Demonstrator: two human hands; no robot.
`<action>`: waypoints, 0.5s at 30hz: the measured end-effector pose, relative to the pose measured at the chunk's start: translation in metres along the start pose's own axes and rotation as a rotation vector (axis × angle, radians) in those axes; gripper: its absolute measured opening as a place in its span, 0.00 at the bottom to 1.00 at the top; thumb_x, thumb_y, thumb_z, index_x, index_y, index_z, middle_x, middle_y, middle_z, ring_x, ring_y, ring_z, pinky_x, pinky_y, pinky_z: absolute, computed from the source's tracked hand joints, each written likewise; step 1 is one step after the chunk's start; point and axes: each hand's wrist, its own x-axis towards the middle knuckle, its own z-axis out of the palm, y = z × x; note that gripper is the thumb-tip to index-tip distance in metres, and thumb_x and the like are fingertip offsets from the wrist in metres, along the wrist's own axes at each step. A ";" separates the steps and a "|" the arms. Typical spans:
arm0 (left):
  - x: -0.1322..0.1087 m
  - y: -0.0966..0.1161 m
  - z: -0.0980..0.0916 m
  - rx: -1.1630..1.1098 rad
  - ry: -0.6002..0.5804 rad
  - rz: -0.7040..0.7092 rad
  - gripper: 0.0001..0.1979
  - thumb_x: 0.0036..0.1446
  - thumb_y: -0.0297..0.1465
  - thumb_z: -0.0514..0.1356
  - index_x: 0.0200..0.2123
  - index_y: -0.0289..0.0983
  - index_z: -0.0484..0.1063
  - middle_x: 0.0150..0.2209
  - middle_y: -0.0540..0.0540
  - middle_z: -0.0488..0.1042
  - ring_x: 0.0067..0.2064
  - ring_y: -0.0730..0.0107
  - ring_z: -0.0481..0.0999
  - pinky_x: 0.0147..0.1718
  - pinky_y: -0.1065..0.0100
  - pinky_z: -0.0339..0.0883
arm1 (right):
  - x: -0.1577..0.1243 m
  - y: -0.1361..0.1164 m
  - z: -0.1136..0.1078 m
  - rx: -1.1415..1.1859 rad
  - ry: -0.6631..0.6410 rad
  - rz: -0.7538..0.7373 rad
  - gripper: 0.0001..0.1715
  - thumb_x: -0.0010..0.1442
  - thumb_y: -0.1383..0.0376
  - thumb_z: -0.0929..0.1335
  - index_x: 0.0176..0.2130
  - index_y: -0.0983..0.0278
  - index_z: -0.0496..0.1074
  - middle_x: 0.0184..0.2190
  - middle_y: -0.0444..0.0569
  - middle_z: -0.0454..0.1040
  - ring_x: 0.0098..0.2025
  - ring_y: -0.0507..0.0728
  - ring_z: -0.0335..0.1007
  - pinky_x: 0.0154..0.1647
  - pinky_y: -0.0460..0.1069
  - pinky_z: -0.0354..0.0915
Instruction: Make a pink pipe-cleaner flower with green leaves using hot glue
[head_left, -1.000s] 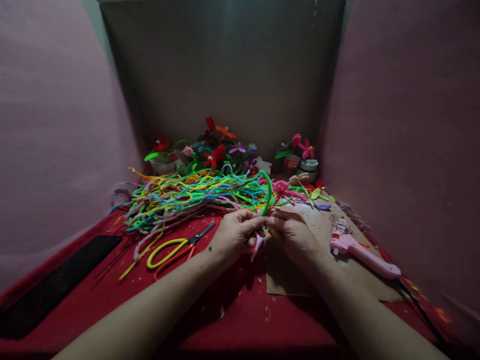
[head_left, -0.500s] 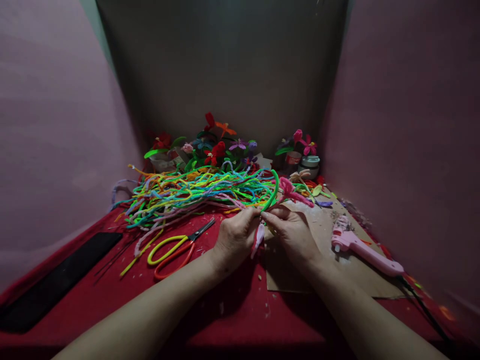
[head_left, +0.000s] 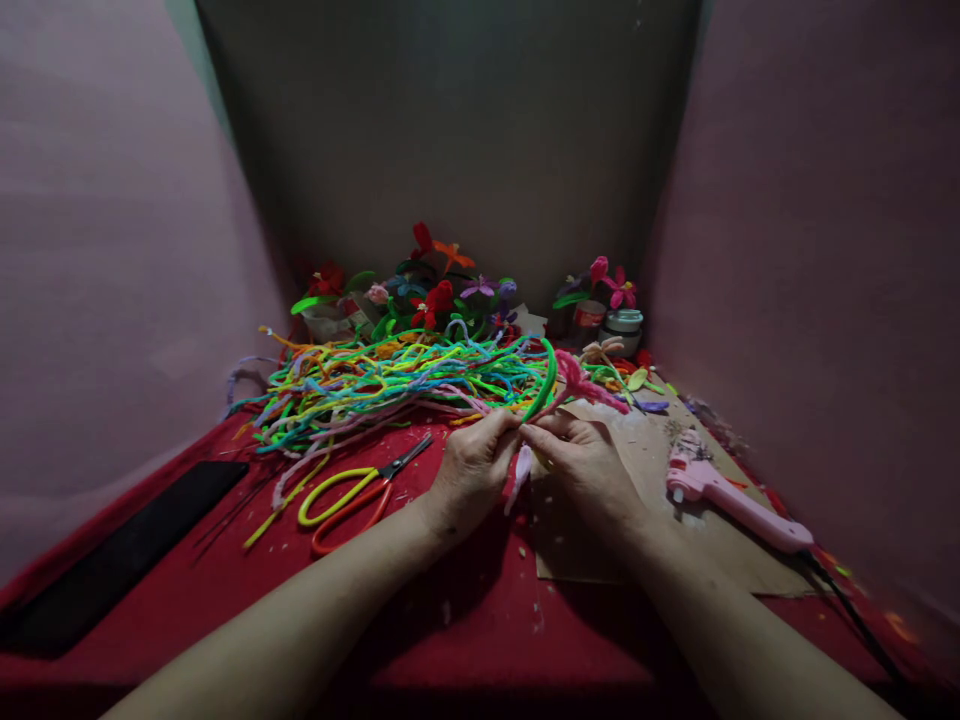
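My left hand [head_left: 474, 468] and my right hand [head_left: 589, 472] meet over the front middle of the table, fingertips pinched together. From the pinch a green pipe cleaner [head_left: 550, 375] arcs upward. A pink pipe cleaner flower [head_left: 576, 378] with a looped top and a side piece rises beside it, its stem running down to my fingers. Below the fingertips hangs a pale lilac petal [head_left: 519, 475]. My fingers hide where these pieces join, so which hand grips which piece is hard to tell.
Yellow-and-red-handled scissors [head_left: 352, 508] lie left of my hands. A pile of coloured pipe cleaners [head_left: 405, 385] sits behind. At right, a pink glue gun [head_left: 735, 500] rests on cardboard [head_left: 720, 570], its cord trailing off. Finished flowers [head_left: 431, 300] and a jar [head_left: 621, 330] stand at the back.
The view has shifted very slightly. My hands keep the same pinch, and the pink flower has turned or tilted a little; otherwise things look the same.
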 end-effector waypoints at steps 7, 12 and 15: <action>0.003 0.007 -0.006 -0.155 -0.005 -0.168 0.05 0.54 0.30 0.54 0.29 0.36 0.68 0.25 0.51 0.69 0.27 0.76 0.66 0.29 0.74 0.60 | 0.001 -0.005 -0.002 -0.090 -0.009 -0.053 0.05 0.48 0.66 0.69 0.29 0.64 0.75 0.27 0.46 0.76 0.35 0.57 0.71 0.40 0.51 0.64; 0.006 0.017 -0.011 -0.295 -0.054 -0.236 0.07 0.54 0.30 0.53 0.26 0.35 0.66 0.23 0.52 0.64 0.26 0.77 0.62 0.26 0.75 0.58 | 0.001 -0.006 -0.003 -0.083 -0.008 -0.097 0.07 0.51 0.68 0.66 0.30 0.63 0.75 0.25 0.45 0.75 0.31 0.54 0.70 0.40 0.50 0.64; 0.007 0.021 -0.013 -0.400 -0.071 -0.287 0.07 0.54 0.30 0.54 0.26 0.35 0.66 0.23 0.53 0.63 0.25 0.78 0.60 0.25 0.75 0.56 | 0.002 -0.005 -0.004 -0.089 0.000 -0.114 0.08 0.51 0.67 0.67 0.31 0.62 0.76 0.29 0.46 0.76 0.33 0.55 0.70 0.42 0.51 0.64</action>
